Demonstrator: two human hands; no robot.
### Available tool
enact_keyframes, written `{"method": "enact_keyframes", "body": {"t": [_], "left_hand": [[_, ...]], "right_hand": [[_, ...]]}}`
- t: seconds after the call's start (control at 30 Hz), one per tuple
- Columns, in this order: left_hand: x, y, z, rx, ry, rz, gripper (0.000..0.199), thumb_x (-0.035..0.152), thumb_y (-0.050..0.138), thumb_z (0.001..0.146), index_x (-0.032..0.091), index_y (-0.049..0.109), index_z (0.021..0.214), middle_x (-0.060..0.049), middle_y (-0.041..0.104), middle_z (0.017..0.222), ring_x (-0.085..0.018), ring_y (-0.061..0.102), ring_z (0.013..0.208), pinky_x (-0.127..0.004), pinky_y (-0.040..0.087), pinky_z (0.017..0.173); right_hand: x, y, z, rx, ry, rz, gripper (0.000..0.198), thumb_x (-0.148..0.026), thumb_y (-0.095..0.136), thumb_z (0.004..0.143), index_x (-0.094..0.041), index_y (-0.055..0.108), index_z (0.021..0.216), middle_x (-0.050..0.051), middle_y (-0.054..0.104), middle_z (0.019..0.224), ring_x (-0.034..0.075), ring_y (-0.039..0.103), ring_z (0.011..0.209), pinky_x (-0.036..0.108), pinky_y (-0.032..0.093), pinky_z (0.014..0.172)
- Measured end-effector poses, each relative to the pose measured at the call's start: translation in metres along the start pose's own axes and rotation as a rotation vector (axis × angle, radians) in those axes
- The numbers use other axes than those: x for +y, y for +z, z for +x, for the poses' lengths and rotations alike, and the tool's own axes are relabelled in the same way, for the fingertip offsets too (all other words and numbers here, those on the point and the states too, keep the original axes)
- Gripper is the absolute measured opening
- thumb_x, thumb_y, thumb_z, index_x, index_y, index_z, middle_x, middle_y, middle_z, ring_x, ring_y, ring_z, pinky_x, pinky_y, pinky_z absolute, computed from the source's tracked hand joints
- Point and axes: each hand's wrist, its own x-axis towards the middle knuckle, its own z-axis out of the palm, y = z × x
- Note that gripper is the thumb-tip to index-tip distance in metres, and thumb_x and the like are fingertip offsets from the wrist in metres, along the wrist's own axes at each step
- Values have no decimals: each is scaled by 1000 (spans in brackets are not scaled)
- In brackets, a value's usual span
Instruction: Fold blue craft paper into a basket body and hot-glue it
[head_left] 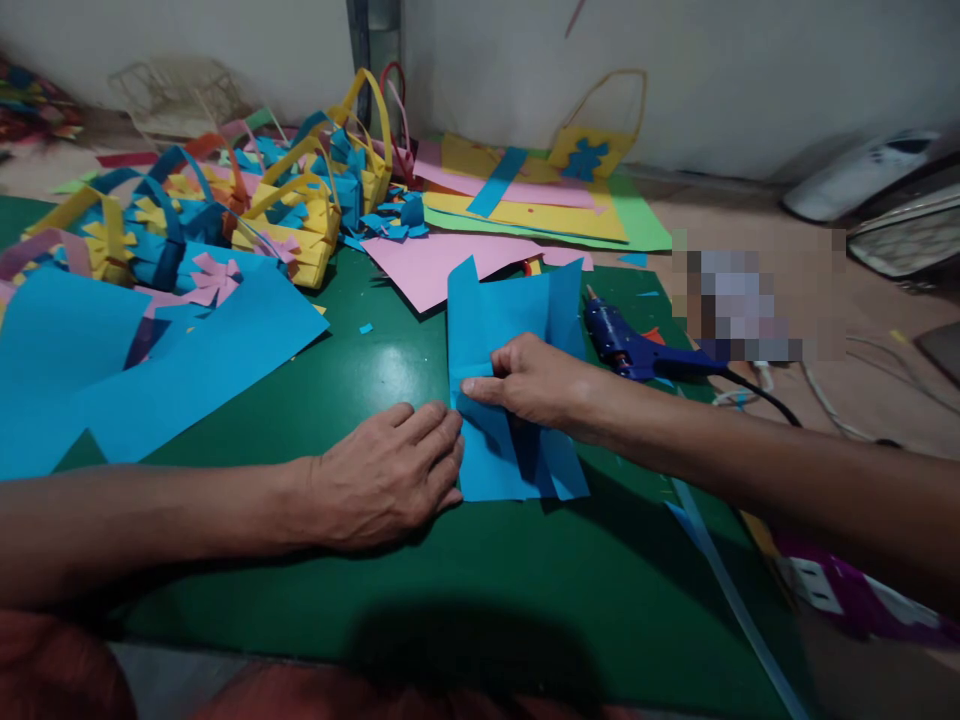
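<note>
A blue sheet of paper with creases and folded flaps lies on the green table. Its upper corners and right side stand up off the surface. My right hand is on the middle of the sheet, its fingers curled and its thumb pointing left along a fold near the left edge. The paper seems gripped there, though the lower fingers are hidden. Resting palm down on the table, my left hand has its fingers laid out together, with the tips touching the paper's left edge.
Right of the paper lies a blue glue gun with a black cord. Several small paper baskets crowd the back left, behind a large blue sheet. Coloured sheets are stacked at the back. A clear strip crosses the right side.
</note>
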Motion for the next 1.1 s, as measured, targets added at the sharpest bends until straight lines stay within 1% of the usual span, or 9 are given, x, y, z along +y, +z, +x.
{"method": "enact_keyframes", "body": {"t": [0.13,0.27,0.33,0.43,0.57,0.7,0.8,1.0,1.1], "left_hand": [[-1,-1,1,8,1,-6,37,33,35,94,7,60,101,-18,60,110,-31,55,97,-38,48,69],[-1,-1,0,8,-5,-9,37,34,35,93,7,60,99,-18,60,109,-30,56,97,-39,49,70],[0,0,0,-2,-26,-13,37,36,35,93,8,59,102,-18,59,111,-31,55,99,-39,49,70],[0,2,-1,-25,-69,-8,40,39,37,92,7,56,107,-22,56,116,-35,52,106,-42,48,74],[1,2,-1,-29,-70,8,41,40,38,92,6,54,108,-24,54,117,-37,51,108,-43,48,76],[0,2,-1,-4,-55,19,40,38,37,92,6,55,107,-23,56,115,-34,53,105,-42,48,74],[0,1,-1,-18,-36,14,39,36,35,93,6,56,107,-21,58,113,-31,54,101,-40,48,72],[1,-1,0,-25,-34,25,39,34,35,94,4,57,107,-21,59,112,-32,55,102,-40,47,73],[1,-1,0,-22,-26,39,39,33,35,94,4,58,106,-21,60,112,-32,55,102,-40,47,73]], "right_hand": [[1,0,3,39,-1,-93,42,-22,58,72,-22,24,47,-8,19,46,7,17,46,27,14,44],[3,0,7,30,-17,-154,38,-23,57,71,-22,28,48,-7,21,48,7,20,46,28,14,43],[2,1,8,37,-27,-174,36,-22,57,71,-21,29,49,-7,22,48,8,21,46,28,14,43],[0,1,7,34,-26,-188,35,-23,56,73,-21,31,49,-7,23,48,7,22,46,27,16,42],[-1,-1,5,-6,-26,-152,38,-24,57,74,-21,30,47,-8,23,46,7,21,45,26,15,42],[1,-2,1,-67,-20,11,42,-21,56,76,-21,26,46,-9,20,43,6,18,45,26,13,43],[2,-2,-1,-75,-30,89,43,-19,55,77,-20,25,46,-9,20,44,6,18,45,25,13,44],[-2,0,0,2,8,27,42,-18,58,75,-20,26,47,-9,18,46,6,17,47,26,13,45],[-4,0,-1,5,21,0,42,-19,58,75,-21,26,47,-9,18,48,6,16,48,27,13,45]]}}
